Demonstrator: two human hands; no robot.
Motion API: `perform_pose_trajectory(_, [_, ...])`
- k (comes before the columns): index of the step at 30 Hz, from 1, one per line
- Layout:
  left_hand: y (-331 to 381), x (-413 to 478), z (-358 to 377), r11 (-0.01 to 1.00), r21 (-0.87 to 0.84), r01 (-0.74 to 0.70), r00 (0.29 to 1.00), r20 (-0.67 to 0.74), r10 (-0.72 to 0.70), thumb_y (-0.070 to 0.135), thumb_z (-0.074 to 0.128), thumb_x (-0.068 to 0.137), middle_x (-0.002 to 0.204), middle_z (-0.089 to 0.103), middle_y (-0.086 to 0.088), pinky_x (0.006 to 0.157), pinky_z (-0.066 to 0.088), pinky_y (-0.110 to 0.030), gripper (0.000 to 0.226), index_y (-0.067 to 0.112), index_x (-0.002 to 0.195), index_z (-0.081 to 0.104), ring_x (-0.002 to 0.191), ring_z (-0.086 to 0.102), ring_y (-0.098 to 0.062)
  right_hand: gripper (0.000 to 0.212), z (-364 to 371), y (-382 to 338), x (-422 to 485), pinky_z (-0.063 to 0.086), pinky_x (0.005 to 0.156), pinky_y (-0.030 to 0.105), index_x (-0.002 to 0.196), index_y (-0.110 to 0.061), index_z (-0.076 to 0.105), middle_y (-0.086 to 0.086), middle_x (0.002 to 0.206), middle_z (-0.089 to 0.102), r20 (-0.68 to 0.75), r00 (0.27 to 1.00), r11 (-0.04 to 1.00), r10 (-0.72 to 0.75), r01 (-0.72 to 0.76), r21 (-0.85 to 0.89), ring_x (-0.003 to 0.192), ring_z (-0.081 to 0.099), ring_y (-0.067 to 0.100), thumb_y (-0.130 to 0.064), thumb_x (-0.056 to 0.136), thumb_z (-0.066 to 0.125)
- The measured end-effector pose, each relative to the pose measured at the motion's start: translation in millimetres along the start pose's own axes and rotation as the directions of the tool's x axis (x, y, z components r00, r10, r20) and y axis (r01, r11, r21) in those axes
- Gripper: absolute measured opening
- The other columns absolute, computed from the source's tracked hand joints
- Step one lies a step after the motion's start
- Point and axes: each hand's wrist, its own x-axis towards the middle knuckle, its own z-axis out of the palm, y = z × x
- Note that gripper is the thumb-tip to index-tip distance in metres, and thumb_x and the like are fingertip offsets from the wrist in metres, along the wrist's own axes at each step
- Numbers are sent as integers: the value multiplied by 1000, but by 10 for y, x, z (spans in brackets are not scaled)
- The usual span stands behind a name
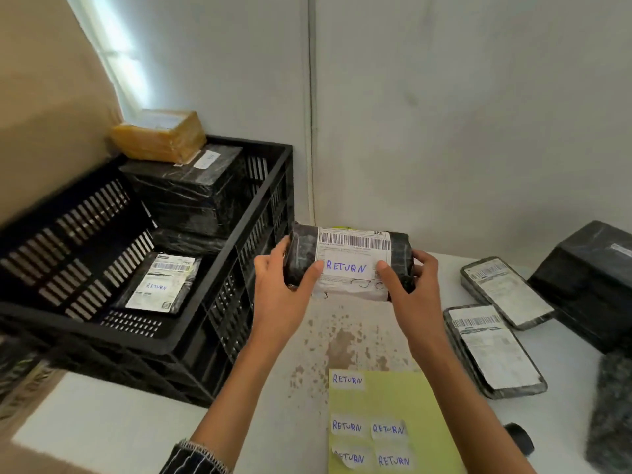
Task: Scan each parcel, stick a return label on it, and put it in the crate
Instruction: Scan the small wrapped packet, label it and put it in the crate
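Gripping the black-wrapped parcel [352, 244] in your left hand [280, 285] and right hand [410, 289] above the table [359, 336], just right of the crate [232, 302], you risk the RETURN label [347, 267] peeling if its edges are not pressed flat, or the parcel clipping the crate's rim.

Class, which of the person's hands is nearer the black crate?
Left. The left hand grips the parcel end beside the crate; the right hand grips the far end.

Pale grey walls [478, 114] meet at a vertical seam [310, 131] behind a stained white table [136, 422].
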Motion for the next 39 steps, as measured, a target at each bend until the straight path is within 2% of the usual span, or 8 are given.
perform_pose_trajectory(12, [199, 447, -1126, 999, 24, -46, 977, -208, 50, 48, 59, 85, 120, 41, 0, 97, 47, -35, 65, 23, 141, 37, 111, 50, -15, 44, 959, -845, 189, 54, 89, 42, 118, -35, 36, 9, 125, 52, 197, 965, 985, -173, 165, 52, 108, 60, 21, -33, 85, 65])
perform_pose_trajectory(16, [103, 778, -1506, 998, 63, -9, 970, -240, 24, 46, 60, 85, 117, 47, -1, 91, 48, -31, 57, 23, 134, 42, 104, 52, -13, 53, 1450, -984, 380, 52, 93, 43, 128, -34, 35, 7, 125, 52, 247, 956, 987, -158, 160, 11, 109, 58, 20, -28, 85, 66])
perform_pose_trajectory(20, [-31, 1206, -1782, 995, -68, 73, 976, -201, -85, 38, 61, 87, 99, 54, -2, 57, 52, -12, 37, 20, 114, 43, 83, 59, -10, 55, 1972, -1151, 638, 55, 87, 39, 130, -26, 38, 6, 124, 57, 262, 961, 991, -87, 56, 122, 108, 59, 22, -3, 85, 60])
perform_pose_trajectory(24, [-304, 1642, -1843, 935, -303, 185, 962, -136, -235, 36, 69, 82, 99, 60, -12, 79, 57, -44, 44, 15, 108, 41, 91, 66, -25, 57, 2547, -1183, 939, 56, 70, 31, 128, -13, 29, 14, 119, 54, 156, 978, 919, 135, -183, 350, 100, 62, 27, -1, 84, 63])
perform_pose_trajectory(27, [-402, 1876, -1847, 895, -388, 219, 962, -68, -264, 32, 69, 83, 99, 59, -11, 73, 59, -40, 43, 14, 104, 37, 87, 68, -25, 50, 2916, -1120, 1102, 54, 60, 30, 129, -11, 30, 10, 109, 57, 144, 970, 877, 198, -241, 417, 92, 63, 25, -2, 89, 58])
perform_pose_trajectory(32, [-593, 2236, -2061, 972, 231, 52, 984, -180, -10, 47, 58, 86, 107, 54, -5, 78, 46, -29, 43, 14, 109, 44, 99, 56, -19, 55, 3192, -1025, 1506, 53, 69, 34, 139, -9, 30, 15, 118, 57, 22, 975, 878, 220, -208, 431, 92, 60, 24, 0, 90, 55])
perform_pose_trajectory(36, [-817, 2624, -2193, 801, 548, -241, 923, -126, 364, 40, 58, 88, 133, 42, -10, 103, 35, -37, 54, 11, 130, 42, 124, 39, -24, 53, 3325, -976, 1765, 52, 63, 27, 139, -14, 30, 14, 124, 51, -46, 981, 934, 188, -164, 316, 94, 58, 23, -1, 92, 51])
perform_pose_trajectory(39, [-965, 2924, -2232, 669, 668, -325, 916, 47, 398, 46, 52, 90, 153, 22, -10, 116, 9, -46, 66, 18, 145, 28, 142, 19, -27, 46, 3434, -905, 1912, 54, 49, 20, 136, -18, 37, 14, 124, 51, -28, 986, 958, 167, -156, 240, 89, 61, 22, -2, 93, 47])
